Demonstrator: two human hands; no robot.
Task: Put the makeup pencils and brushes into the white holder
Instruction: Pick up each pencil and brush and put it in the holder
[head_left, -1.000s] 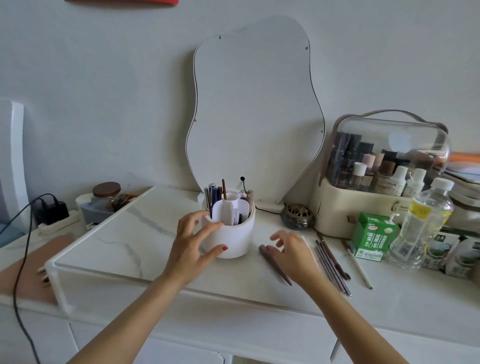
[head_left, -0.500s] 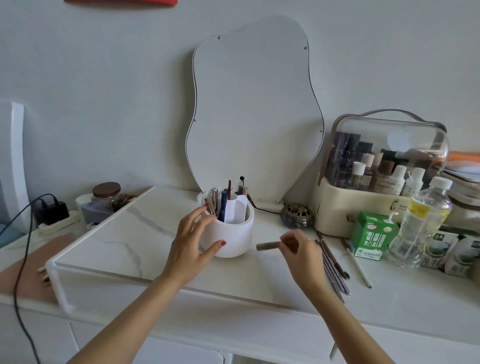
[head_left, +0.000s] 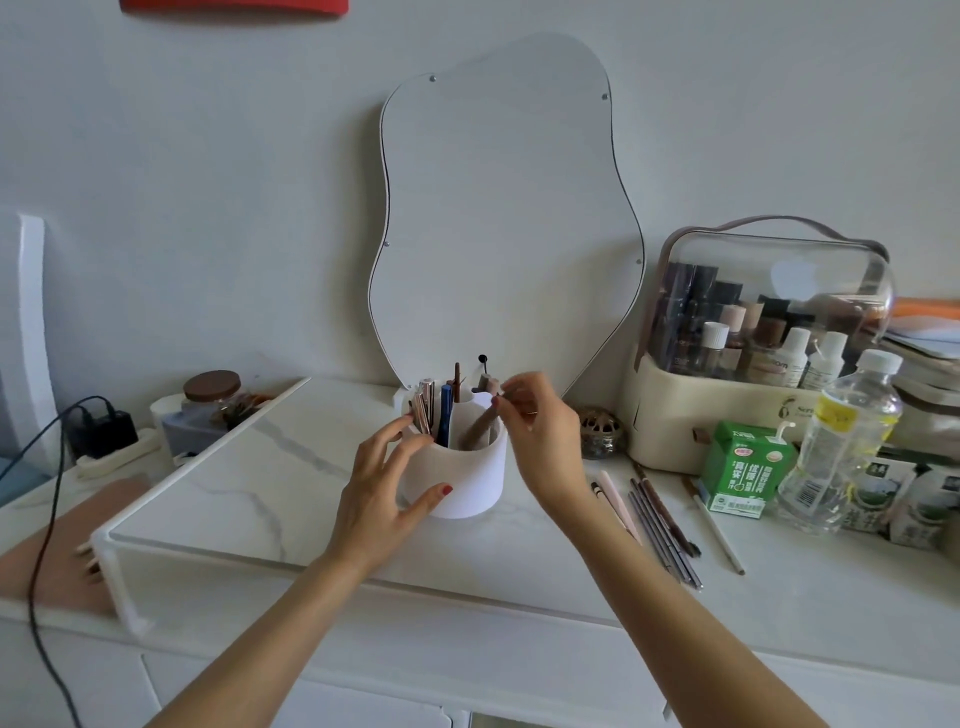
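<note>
The white holder (head_left: 467, 483) stands on a raised marble shelf (head_left: 249, 467), with several pencils and brushes upright in its compartments. My left hand (head_left: 384, 488) grips its left side, thumb on the front wall and fingers at the rim. My right hand (head_left: 540, 441) hovers over the right rim and pinches the top end of a thick brown pencil (head_left: 475, 428) that leans down into the front compartment. To the right on the shelf lie a pink pencil (head_left: 615, 499), several dark pencils (head_left: 662, 525) and a thin white brush (head_left: 717, 530).
A wavy mirror (head_left: 498, 218) leans on the wall behind the holder. At the right stand a clear-lidded cosmetics case (head_left: 763, 322), a green carton (head_left: 743, 467) and a water bottle (head_left: 841, 441). A small round ornament (head_left: 597, 431) sits nearby. At the left are a jar (head_left: 213, 395) and a cable (head_left: 47, 519).
My right hand picked the thick brown pencil off the shelf, carried it up and left, and lowered its tip into the holder. My left hand stayed on the holder, which turned slightly.
</note>
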